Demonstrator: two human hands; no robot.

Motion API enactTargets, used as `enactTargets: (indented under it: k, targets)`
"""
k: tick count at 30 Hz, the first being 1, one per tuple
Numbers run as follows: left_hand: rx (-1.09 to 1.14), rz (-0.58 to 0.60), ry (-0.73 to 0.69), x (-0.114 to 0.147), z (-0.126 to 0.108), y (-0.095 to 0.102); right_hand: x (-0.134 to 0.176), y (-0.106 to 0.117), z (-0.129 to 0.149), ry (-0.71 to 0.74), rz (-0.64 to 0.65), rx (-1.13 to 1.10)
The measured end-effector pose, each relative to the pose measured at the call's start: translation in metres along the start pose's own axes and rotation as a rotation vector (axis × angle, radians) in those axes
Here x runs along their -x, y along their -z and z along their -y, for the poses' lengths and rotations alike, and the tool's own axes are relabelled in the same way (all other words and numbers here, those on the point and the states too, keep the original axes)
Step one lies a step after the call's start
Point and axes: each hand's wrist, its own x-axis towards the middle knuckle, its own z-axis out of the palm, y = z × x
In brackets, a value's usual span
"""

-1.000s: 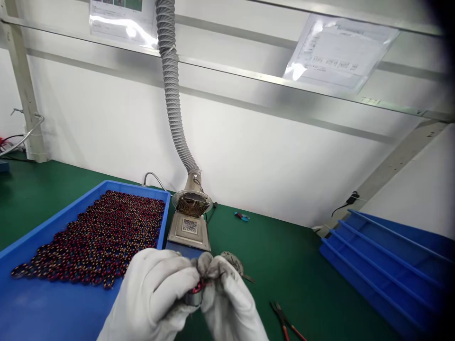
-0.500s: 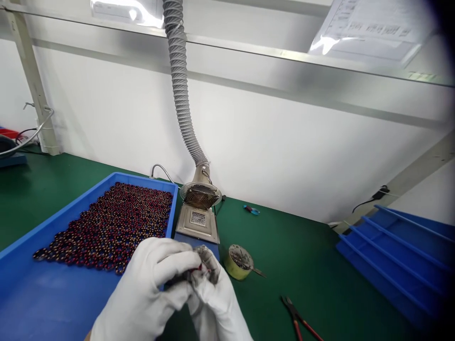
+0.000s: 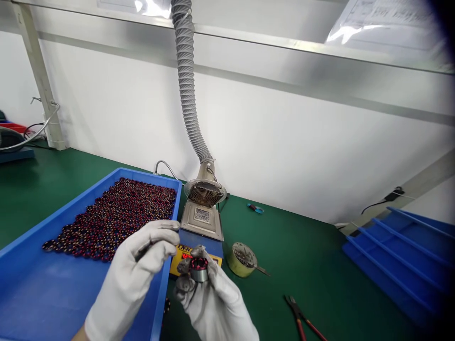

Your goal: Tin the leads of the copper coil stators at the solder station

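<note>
My right hand (image 3: 213,298), in a white glove with grey-stained fingertips, grips a small motor stator (image 3: 199,270). It has a silver metal ring and dark red windings on top. To its left, my left hand (image 3: 138,270), also white-gloved, hovers over the right wall of the blue tray (image 3: 39,303), thumb and fingers drawn together in a pinch. Whether anything small sits between them is hidden. Many similar stators (image 3: 121,222) with red and copper windings lie packed in the tray's far part. Another dark wound part (image 3: 167,304) shows beside the tray's near right wall.
Behind my hands stands a heating plate (image 3: 202,220) with a yellow display front (image 3: 216,260), under an extraction hood (image 3: 205,189) and grey hose (image 3: 186,80). Rightward are a yellow tin (image 3: 241,260), red-handled pliers (image 3: 300,317), blue snips (image 3: 256,208) and blue stacked trays (image 3: 398,265).
My hands were together around the stator. Now my left hand has drawn away to the left, and my right hand holds the stator alone, with its windings visible. The view has shifted slightly.
</note>
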Motion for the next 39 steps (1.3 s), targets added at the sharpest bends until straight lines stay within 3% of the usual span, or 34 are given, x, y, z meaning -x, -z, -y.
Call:
enactTargets:
  k: [4, 6, 9, 13, 16, 18, 20, 23, 25, 26, 28, 30, 35, 39]
  targets:
    - [-0.213, 0.233, -0.137, 0.004, -0.004, -0.003, 0.014, -0.006, 0.000, -0.043, -0.002, -0.201]
    - [-0.255, 0.265, -0.231, 0.005, -0.005, -0.005, 0.015, -0.004, -0.002, -0.058, 0.014, -0.233]
    - [-0.218, 0.236, -0.290, 0.002, -0.004, -0.007, 0.012, -0.002, -0.003, -0.055, 0.016, -0.194]
    - [-0.041, 0.211, -0.267, -0.004, 0.001, -0.005, 0.012, -0.003, -0.004, -0.042, -0.042, -0.057]
    - [0.152, 0.106, -0.141, -0.003, 0.005, -0.002, 0.013, -0.005, -0.003, -0.084, -0.018, -0.048]
    - [0.263, -0.025, -0.001, -0.001, 0.006, 0.002, 0.013, -0.007, -0.001, -0.110, 0.002, -0.072]
    - [0.276, -0.084, 0.102, 0.002, 0.006, 0.006, 0.013, -0.009, 0.000, -0.124, 0.009, -0.122]
    - [0.065, 0.113, 0.098, 0.003, 0.002, 0.006, 0.012, -0.012, 0.001, -0.112, -0.018, -0.229]
    - [-0.099, 0.258, -0.006, 0.003, -0.001, 0.002, 0.012, -0.013, 0.002, -0.101, -0.038, -0.283]
    - [-0.149, 0.277, -0.072, 0.003, -0.003, -0.001, 0.012, -0.014, 0.002, -0.104, -0.038, -0.299]
    - [-0.183, 0.264, -0.188, 0.002, -0.004, -0.006, 0.013, -0.014, 0.002, -0.120, -0.023, -0.310]
    - [-0.137, 0.242, -0.211, 0.000, -0.004, -0.008, 0.014, -0.013, 0.001, -0.125, -0.023, -0.283]
    - [0.208, 0.174, 0.036, -0.003, -0.001, -0.008, 0.010, 0.001, -0.008, -0.095, -0.020, -0.032]
    - [0.450, -0.079, 0.241, -0.006, -0.004, -0.004, 0.003, 0.019, -0.010, -0.067, -0.014, 0.069]
